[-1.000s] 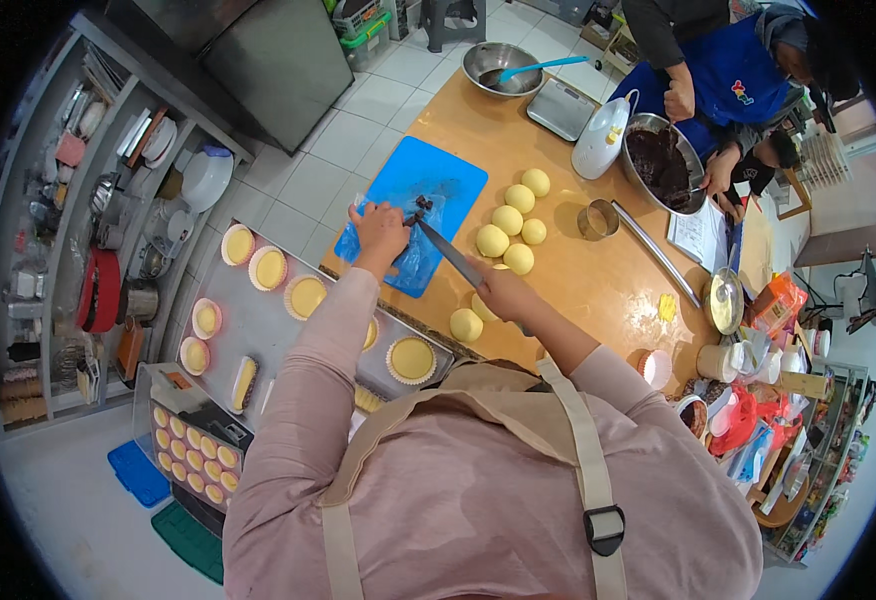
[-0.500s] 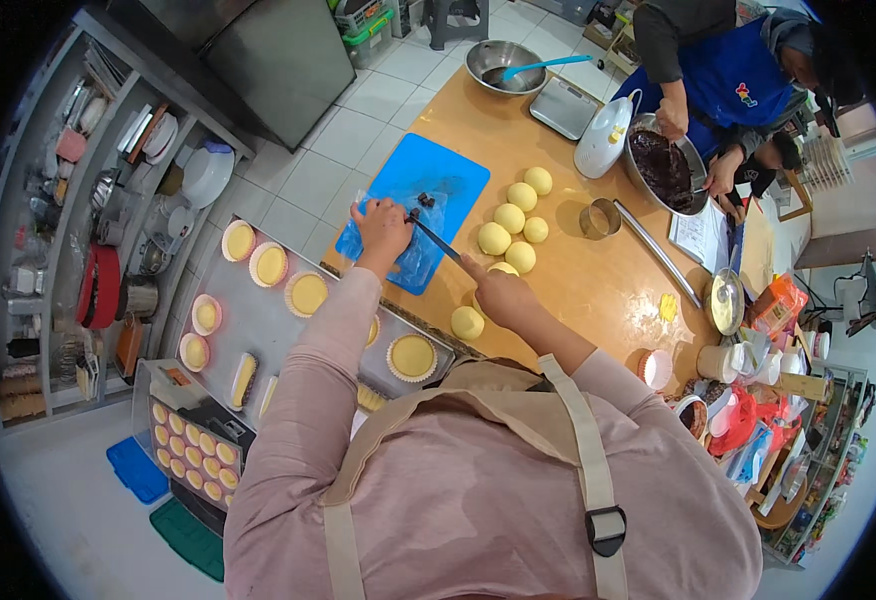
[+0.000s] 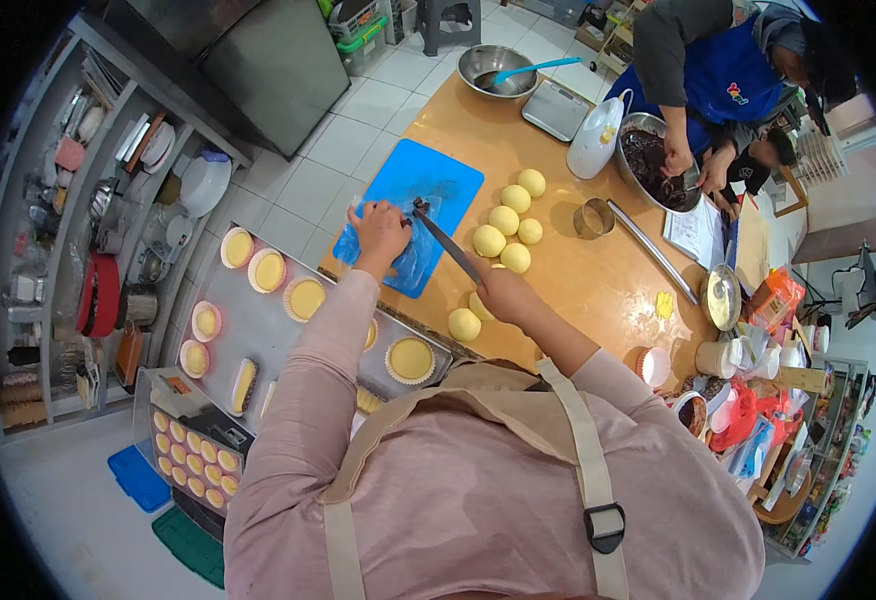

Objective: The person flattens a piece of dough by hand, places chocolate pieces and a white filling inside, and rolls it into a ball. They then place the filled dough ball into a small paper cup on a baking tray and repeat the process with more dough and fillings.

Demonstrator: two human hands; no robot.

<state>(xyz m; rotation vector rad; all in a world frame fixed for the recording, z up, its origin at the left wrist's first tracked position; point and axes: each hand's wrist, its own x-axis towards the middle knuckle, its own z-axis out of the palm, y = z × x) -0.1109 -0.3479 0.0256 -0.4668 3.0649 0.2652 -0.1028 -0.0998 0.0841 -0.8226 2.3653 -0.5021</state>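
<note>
My right hand (image 3: 506, 292) is wrapped round the handle of a knife (image 3: 446, 242). The blade slants up and left across a blue cutting board (image 3: 450, 180), its tip beside small dark pieces (image 3: 420, 206) that look like chocolate. My left hand (image 3: 382, 238) presses down on the board with its fingers bent, over a sheet of clear plastic (image 3: 414, 266). What lies under those fingertips is hidden. Several pale yellow dough balls (image 3: 488, 239) sit on the table just right of the board, some close to my right hand.
A metal tray (image 3: 288, 335) of tart shells in paper cups is at my left. Across the table, a person in a blue apron (image 3: 723, 85) works at a bowl of dark mixture (image 3: 648, 165). A mixer (image 3: 595, 138), scale (image 3: 556, 108), ring cutter (image 3: 594, 218) and metal tube (image 3: 653, 250) stand nearby.
The knife has shifted slightly, its tip now by the dark pieces and away from my left fingers. The other person's hand has moved lower in the bowl.
</note>
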